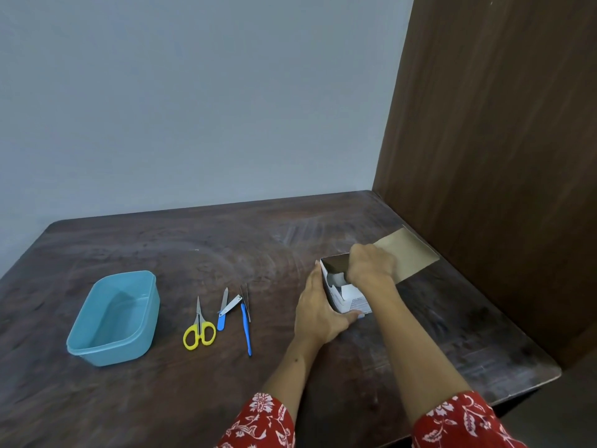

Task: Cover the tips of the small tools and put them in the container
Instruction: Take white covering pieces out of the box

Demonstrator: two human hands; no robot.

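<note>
From the head view, a dark wooden table (193, 383) carries a blue plastic container (113, 318) at the left, open side up, its long axis running from near to far.

Just right of it lie the small tools, well apart from the container. The yellow-handled scissors (199, 328) lie with the closed blades pointing away from the person and the loops nearest. Beside them a nail clipper (225, 310) with a blue end lies roughly along the same near-to-far line, its lever swung out to the right. A thin blue-handled tool (246, 331) lies with the handle toward the person and the tip pointing away; tweezers (245, 297) rest at its far end, tips away too.

Right of the tools stands a small white cardboard box (350, 300), top open, its brown flap (408, 253) folded back toward the wooden panel (500, 156).

The left hand (318, 313) clasps the box's left side, thumb curled along its near bottom edge. The right hand (368, 266) reaches into the opening with fingers bent; whether it pinches anything inside I cannot tell.

Both sleeves (261, 421) are red with a white floral print.
</note>
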